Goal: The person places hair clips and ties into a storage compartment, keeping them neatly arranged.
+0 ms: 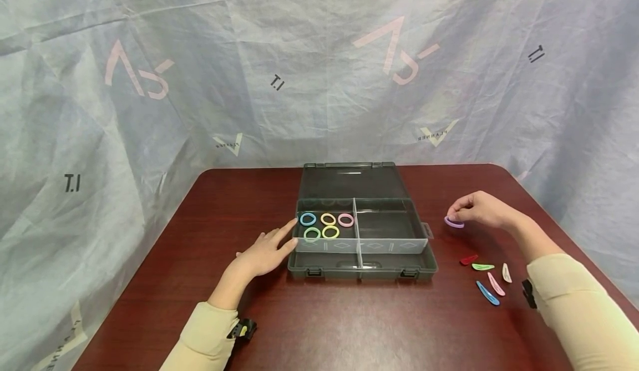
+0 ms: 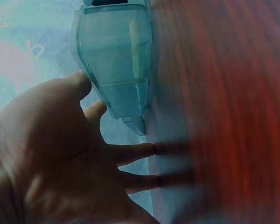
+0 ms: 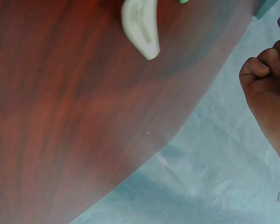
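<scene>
A dark clear-plastic box [image 1: 369,275] lies with its lid [image 1: 349,181] folded back. Its back-left compartment holds several ring-shaped hair ties, among them a blue hair tie [image 1: 301,220] and a pink hair tie [image 1: 339,220]. My left hand [image 1: 262,255] is at the box's left side, fingers extended, the thumb and index fingertip at its edge; the left wrist view shows the side wall [image 2: 112,56] close by. To the right of the box, my right hand [image 1: 483,209] pinches a purple hair tie [image 1: 455,226] between thumb and fingers, low over the table.
Several snap hair clips lie at the right, including a blue clip [image 1: 487,293], a pink clip [image 1: 496,284] and a white clip [image 3: 151,35]. Dividers [image 1: 356,227] split the box. The reddish-brown table [image 1: 349,326] ends at a grey cloth backdrop [image 1: 309,105].
</scene>
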`<state>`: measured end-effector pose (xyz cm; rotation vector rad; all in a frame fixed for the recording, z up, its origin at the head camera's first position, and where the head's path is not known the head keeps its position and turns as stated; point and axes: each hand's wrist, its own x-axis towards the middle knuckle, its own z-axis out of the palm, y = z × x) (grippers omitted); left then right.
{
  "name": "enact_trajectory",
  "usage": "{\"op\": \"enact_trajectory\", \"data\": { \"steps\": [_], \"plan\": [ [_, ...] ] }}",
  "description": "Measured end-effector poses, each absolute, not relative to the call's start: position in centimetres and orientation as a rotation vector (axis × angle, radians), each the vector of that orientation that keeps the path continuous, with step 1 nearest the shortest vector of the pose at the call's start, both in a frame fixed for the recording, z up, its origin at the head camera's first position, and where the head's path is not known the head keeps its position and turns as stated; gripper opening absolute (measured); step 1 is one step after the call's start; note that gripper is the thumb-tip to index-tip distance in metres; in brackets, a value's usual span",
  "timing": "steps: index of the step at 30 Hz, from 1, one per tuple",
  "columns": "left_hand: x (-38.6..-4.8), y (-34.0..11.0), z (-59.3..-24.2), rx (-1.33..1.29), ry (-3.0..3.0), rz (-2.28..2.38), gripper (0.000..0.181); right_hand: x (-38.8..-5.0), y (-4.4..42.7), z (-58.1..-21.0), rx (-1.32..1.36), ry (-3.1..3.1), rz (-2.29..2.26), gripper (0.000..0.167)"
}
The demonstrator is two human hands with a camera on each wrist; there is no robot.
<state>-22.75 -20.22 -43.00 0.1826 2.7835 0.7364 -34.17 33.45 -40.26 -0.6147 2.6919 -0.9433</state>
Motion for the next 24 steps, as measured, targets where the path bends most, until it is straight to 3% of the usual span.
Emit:
{"op": "enact_trajectory", "data": {
  "steps": [24],
  "plan": [
    [-22.8, -20.1, -43.0, 0.187, 2.788, 0.751, 0.065, -36.8, 26.5, -38.4, -0.723, 2.665, -0.987, 0.010]
  ]
}}
